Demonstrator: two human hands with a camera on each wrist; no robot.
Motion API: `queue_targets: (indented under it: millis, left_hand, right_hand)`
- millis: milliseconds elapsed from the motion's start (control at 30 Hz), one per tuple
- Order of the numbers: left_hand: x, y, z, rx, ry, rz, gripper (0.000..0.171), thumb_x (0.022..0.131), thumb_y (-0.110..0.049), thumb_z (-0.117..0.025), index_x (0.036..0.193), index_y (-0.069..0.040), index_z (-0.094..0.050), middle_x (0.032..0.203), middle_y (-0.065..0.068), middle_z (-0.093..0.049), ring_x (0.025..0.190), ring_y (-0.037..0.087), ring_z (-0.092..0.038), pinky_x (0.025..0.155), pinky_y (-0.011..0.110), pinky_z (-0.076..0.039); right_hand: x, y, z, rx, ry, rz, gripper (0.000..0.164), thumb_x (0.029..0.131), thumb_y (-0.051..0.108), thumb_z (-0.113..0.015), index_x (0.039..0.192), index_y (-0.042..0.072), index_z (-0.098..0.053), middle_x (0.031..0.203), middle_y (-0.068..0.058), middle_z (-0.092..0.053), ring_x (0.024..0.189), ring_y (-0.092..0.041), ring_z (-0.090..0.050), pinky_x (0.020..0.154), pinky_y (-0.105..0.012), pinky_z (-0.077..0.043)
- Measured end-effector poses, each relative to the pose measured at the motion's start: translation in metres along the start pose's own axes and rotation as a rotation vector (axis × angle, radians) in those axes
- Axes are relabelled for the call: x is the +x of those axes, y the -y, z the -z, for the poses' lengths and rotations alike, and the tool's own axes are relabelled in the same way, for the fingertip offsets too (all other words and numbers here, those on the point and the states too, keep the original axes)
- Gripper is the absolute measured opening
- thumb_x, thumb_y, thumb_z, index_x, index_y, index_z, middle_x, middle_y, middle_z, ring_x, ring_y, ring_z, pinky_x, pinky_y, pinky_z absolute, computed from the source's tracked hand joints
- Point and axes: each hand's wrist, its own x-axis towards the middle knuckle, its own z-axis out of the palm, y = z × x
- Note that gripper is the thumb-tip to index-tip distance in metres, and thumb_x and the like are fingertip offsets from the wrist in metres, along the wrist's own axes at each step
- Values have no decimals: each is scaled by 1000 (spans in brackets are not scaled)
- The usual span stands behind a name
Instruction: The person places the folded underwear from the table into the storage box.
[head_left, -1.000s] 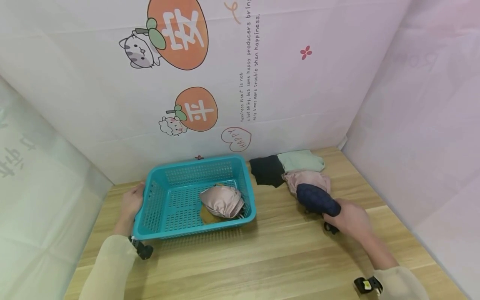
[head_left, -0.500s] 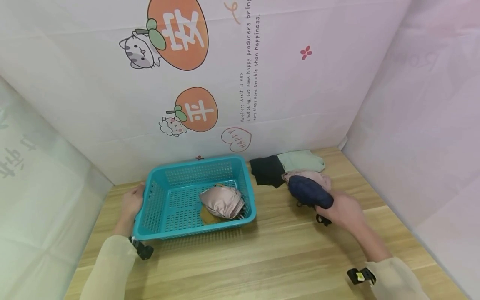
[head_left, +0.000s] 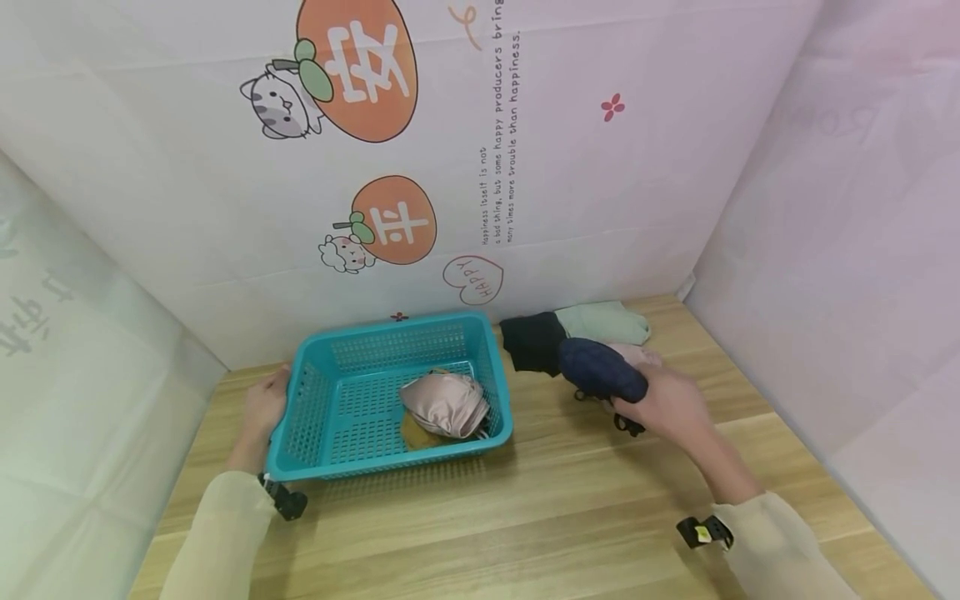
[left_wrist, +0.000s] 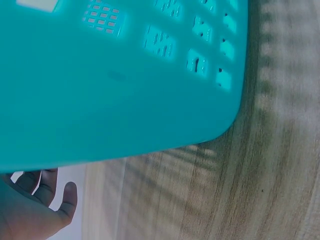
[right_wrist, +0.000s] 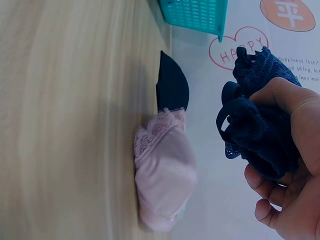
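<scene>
My right hand (head_left: pixel 671 404) grips a folded navy bra (head_left: pixel 600 369) above the table, right of the basket. In the right wrist view, the thumb presses on the navy bra (right_wrist: pixel 265 130), whose lace edge and straps hang loose. My left hand (head_left: pixel 264 404) holds the left side of a turquoise plastic basket (head_left: pixel 360 408); its fingers are partly hidden beyond the rim. Inside the basket, at the right, lie a shiny pinkish-beige folded garment (head_left: pixel 446 404) and a mustard piece (head_left: pixel 418 435) under it. A pink lace-edged bra (right_wrist: pixel 165 170) rests on the table, partly covered in the head view.
Behind the pink bra, a black folded garment (head_left: pixel 532 342) and a pale green one (head_left: pixel 603 322) lie by the back wall. White printed cloth walls (head_left: pixel 570 183) enclose the wooden table (head_left: pixel 465 533) at the back and both sides.
My right hand has carried the navy bra leftward and slightly back, now overlapping the black garment's edge in the head view. The left hand and the basket have stayed in place.
</scene>
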Motion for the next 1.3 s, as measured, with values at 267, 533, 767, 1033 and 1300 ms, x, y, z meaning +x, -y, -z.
queue_targets:
  millis: [267,533,767,1033,1300]
  left_hand:
    - [-1,1,-1,1,-10,3,75,102,-64,-21,153,-12,-39,154,23,-43,140,47,-41,109,62,-39]
    - [2,2,0,11,-10,-3,73,103,-62,-22,153,-11,-40,154,24,-42,141,48,-40,110,63,-38]
    - [3,3,0,10,-14,-11,73,104,-61,-23,152,-9,-40,155,24,-40,142,48,-39,110,63,-38]
    - [0,0,0,-12,-5,5,78,101,-66,-20,153,-12,-39,154,23,-43,140,45,-42,109,61,-39]
    - [-2,0,1,-18,5,-13,79,101,-66,-20,153,-9,-39,153,24,-44,139,45,-42,106,60,-41]
  right_hand:
    - [11,13,1,-13,5,26,42,78,40,-78,99,5,-68,102,-21,-69,93,-38,-66,76,-52,-53]
    - [23,24,-2,32,1,77,40,78,36,-78,107,9,-71,107,-14,-73,100,-35,-68,85,-50,-54]
    - [38,37,-3,-26,27,78,34,79,41,-75,100,14,-71,96,-7,-74,85,-27,-69,70,-44,-54]
    - [53,61,1,-30,93,37,27,78,44,-72,89,20,-66,83,0,-69,74,-19,-62,62,-36,-45]
    - [62,76,-6,25,81,124,28,78,38,-76,87,14,-65,81,-2,-68,74,-20,-62,71,-39,-52]
